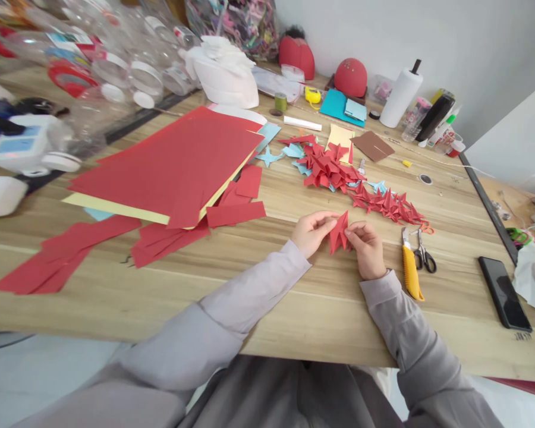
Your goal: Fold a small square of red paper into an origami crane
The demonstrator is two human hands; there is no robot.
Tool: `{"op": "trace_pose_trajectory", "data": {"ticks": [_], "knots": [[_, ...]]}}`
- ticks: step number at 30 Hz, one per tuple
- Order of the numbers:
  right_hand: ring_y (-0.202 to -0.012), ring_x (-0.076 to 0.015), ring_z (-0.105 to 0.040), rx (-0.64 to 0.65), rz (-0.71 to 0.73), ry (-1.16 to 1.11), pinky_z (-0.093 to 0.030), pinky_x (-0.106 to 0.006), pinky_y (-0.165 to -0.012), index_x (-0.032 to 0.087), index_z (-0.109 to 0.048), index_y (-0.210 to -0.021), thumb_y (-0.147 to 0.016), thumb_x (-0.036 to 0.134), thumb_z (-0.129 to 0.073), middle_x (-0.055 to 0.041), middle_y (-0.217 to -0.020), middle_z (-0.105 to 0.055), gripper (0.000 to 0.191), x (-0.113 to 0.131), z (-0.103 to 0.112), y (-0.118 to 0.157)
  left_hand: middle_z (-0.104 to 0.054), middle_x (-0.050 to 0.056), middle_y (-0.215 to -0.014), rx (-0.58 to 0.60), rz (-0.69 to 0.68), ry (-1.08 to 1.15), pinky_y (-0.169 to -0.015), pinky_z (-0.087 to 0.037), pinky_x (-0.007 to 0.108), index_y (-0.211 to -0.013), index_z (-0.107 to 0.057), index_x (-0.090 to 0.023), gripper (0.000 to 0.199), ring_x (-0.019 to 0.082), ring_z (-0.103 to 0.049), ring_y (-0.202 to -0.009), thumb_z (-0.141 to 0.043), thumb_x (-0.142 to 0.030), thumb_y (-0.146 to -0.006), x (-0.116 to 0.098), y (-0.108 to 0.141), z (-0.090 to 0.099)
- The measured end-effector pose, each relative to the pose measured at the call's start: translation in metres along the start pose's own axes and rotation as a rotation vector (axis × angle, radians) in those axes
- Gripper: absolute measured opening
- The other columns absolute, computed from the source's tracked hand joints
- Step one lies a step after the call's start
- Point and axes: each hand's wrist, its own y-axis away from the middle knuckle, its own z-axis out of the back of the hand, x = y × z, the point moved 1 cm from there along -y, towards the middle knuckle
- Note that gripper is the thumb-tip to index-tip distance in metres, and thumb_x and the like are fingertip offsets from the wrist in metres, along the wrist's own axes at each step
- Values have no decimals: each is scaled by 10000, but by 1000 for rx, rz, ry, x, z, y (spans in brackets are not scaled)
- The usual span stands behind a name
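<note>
Between my two hands is a folded red paper star (338, 234), held just above the wooden table near its front. My left hand (314, 233) pinches its left edge between thumb and fingers. On the other side, my right hand (366, 245) grips the star's right edge with thumb and forefinger. Beyond my hands lies a heap of red paper stars (327, 166), with a row of more red stars (390, 204) running to its right. A yellow utility knife (411, 270) and black-handled scissors (423, 255) rest right of my right hand.
Stacked red paper sheets (173, 160) cover the left, with cut red strips (66, 255) in front. Plastic bottles (129, 65) crowd the back left. A phone (504, 294) lies at the right edge. A brown paper piece (373, 146) and a white roll (401, 98) are further back.
</note>
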Motion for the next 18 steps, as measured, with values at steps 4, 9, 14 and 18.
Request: {"op": "trace_pose_trajectory", "data": {"ticks": [4,9,14,18], "knots": [[-443,-81,-483,-37,-35,-43,-355,-206,-410,200,-592,-819,-690,339,-655,38,-590,-590,200,-4,3,-2,-650,43,-756,49,90,124,-537,-483,275,-988,-627,-127,345,144,-595,-600,-587,-307,-697,-4,4,0],[-443,-84,-488,-41,-24,-77,-351,-207,-408,209,-593,-855,-690,320,-660,41,-589,-599,210,-5,4,-4,-661,63,-845,98,-20,9,-609,-490,260,-1003,-617,-122,409,148,-608,-695,-648,-200,-603,-6,5,-2],[-445,-77,-485,-21,-19,-96,-352,-198,-411,212,-569,-802,-688,297,-669,49,-590,-592,174,-6,4,-3,-675,77,-828,31,-111,-181,-639,-479,263,-948,-646,-128,328,155,-611,-724,-637,-173,-624,-2,3,-2],[-447,-71,-474,2,-7,-93,-373,-201,-419,202,-588,-759,-684,283,-678,43,-592,-587,142,-5,3,-3,-671,60,-791,-28,-241,-300,-743,-477,306,-675,-678,-165,93,169,-608,-778,-601,-123,-641,0,1,2]]}}
